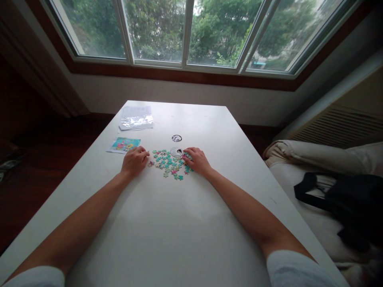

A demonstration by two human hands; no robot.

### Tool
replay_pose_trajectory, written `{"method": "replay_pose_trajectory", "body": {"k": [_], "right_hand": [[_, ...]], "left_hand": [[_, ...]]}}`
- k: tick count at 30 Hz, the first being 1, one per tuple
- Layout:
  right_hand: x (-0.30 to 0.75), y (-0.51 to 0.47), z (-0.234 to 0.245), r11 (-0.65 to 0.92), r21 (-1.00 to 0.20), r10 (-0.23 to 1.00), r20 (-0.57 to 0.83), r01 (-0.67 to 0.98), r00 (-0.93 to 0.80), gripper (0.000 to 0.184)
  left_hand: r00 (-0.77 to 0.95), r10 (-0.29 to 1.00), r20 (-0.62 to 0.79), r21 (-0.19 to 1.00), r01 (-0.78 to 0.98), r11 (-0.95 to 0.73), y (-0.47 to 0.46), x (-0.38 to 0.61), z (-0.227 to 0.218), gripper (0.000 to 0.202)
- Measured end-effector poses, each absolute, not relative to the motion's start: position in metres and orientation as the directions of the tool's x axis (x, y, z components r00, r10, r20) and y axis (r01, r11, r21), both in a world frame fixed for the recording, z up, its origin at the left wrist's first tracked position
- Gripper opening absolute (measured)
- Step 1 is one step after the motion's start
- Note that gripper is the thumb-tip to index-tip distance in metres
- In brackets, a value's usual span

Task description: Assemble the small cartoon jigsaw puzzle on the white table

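A loose pile of small jigsaw puzzle pieces, mostly teal and green with some pink and yellow, lies on the white table. My left hand rests at the pile's left side, fingers loosely bent and nothing visible in them. On the right side my right hand lies palm down over some pieces, its index finger and thumb apart near the rim of a round silvery disc. This disc sits on the pile's far edge. Behind it lies a second round disc with a dark rim.
A colourful printed picture packet lies just beyond my left hand. Farther back, a clear plastic bag lies near the left edge of the white table. To the right, a dark bag rests on a pale padded seat. Windows stand ahead.
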State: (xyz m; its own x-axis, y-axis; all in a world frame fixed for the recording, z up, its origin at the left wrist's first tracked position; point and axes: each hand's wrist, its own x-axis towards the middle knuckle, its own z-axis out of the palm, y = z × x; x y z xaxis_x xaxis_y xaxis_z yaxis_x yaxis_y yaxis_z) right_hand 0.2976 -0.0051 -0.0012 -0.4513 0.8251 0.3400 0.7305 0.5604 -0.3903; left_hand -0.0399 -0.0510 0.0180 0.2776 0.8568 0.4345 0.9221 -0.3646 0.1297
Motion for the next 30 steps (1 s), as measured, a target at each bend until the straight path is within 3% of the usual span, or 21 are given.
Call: {"method": "replay_pose_trajectory", "body": {"k": [3,9,19,30], "right_hand": [[0.2975,-0.0047,-0.0016,0.555,-0.39,0.829,0.336,0.735,-0.447,0.037],[0.2977,-0.0045,-0.0012,0.555,-0.394,0.829,0.333,0.733,-0.449,0.037],[0.298,-0.0053,-0.0012,0.552,-0.387,0.831,0.324,0.738,-0.451,0.037],[0.2977,-0.0058,-0.0008,0.55,-0.392,0.833,0.323,0.738,-0.449,0.037]], "left_hand": [[0.302,0.863,0.405,0.119,0.918,-0.377,-0.0522,-0.0365,0.0191,0.024],[0.296,0.877,0.38,0.249,0.88,-0.405,-0.0522,-0.0331,0.0142,0.02],[0.379,0.874,0.306,0.234,0.859,-0.454,-0.0539,-0.0343,0.0198,0.019],[0.247,0.904,0.348,0.367,0.852,-0.374,-0.0528,-0.0335,0.0131,0.021]]}}
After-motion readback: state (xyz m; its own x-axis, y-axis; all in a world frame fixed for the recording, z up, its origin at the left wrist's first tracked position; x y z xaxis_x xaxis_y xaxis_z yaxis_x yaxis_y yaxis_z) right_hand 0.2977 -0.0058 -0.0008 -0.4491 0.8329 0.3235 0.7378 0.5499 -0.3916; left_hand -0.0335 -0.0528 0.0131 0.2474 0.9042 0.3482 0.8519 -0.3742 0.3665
